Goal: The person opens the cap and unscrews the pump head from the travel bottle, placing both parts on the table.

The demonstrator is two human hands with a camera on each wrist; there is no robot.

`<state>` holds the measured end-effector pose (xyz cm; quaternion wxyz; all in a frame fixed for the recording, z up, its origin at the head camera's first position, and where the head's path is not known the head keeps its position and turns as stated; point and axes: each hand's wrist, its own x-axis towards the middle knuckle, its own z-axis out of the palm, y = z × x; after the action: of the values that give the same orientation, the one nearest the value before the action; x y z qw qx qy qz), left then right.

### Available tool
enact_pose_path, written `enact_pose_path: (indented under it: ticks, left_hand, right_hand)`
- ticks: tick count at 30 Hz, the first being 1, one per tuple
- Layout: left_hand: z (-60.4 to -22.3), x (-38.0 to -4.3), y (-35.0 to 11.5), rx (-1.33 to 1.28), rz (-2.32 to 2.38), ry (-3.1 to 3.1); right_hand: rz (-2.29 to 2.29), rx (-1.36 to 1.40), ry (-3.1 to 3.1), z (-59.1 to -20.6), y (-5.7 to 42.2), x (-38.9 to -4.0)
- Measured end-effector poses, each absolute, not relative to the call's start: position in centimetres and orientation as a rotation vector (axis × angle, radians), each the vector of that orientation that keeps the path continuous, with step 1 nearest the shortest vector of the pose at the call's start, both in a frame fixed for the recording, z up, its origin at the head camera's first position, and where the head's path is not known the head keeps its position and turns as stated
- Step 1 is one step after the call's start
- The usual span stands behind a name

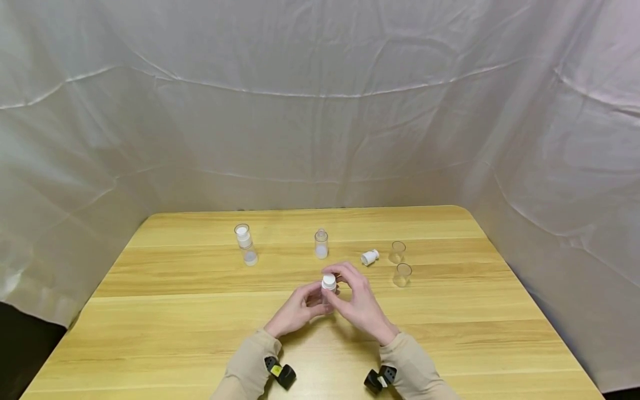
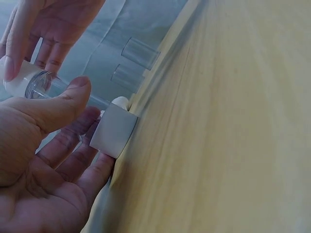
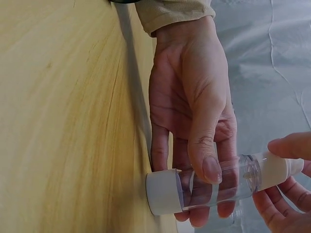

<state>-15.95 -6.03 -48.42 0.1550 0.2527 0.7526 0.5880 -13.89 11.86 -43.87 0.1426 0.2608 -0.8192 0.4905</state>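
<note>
I hold a white-based bottle (image 1: 328, 283) upright, its clear body (image 3: 243, 184) within my left hand (image 1: 295, 311), its white top (image 3: 273, 171) in my right hand (image 1: 362, 303).

- Held bottle (image 3: 243, 179), middle bottle (image 1: 321, 250) and far-left bottle (image 1: 250, 257): three bottles
- Gripped pump (image 1: 328, 282), loose pump (image 1: 369, 257) and capped pump (image 1: 243, 236): three white pumps
- Near loose cap (image 1: 402, 276), far loose cap (image 1: 398, 253) and fitted cap (image 1: 248, 232): three clear caps
- Left hand (image 1: 296, 308) and right hand (image 1: 361, 303): two hands
- Left sleeve (image 1: 250, 355) and right sleeve (image 1: 417, 366): two sleeves
- Left wrist device (image 1: 285, 374) and right wrist device (image 1: 375, 381): two
- Table (image 1: 165, 322): one
</note>
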Motion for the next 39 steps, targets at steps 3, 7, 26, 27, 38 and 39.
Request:
enact_pose_path:
  ticks: [3, 7, 26, 27, 38, 39]
  left_hand:
    - [-48.4, -15.96, -6.05, 0.725, 1.682, 2.162]
    - [-48.39, -16.0, -6.07, 0.721, 1.682, 2.16]
    - [-48.53, -16.02, -6.01, 0.719, 1.677, 2.165]
    - [-48.53, -16.02, -6.01, 0.719, 1.679, 2.162]
    - [-48.44, -15.9, -6.01, 0.714, 1.691, 2.151]
    - [-48.44, -15.89, -6.01, 0.713, 1.691, 2.152]
  right_hand:
    - [1.408, 0.749, -2.368, -43.86, 11.83, -13.9]
    - [1.398, 0.745, -2.367, -43.83, 11.8, -13.92]
    - [1.369, 0.763, -2.331, -43.82, 11.85, -13.95]
    - [1.365, 0.766, -2.333, -43.86, 11.85, -13.98]
    - [1.414, 0.749, -2.318, -43.86, 11.94, -13.89]
    - [1.412, 0.749, -2.314, -43.88, 11.94, -13.88]
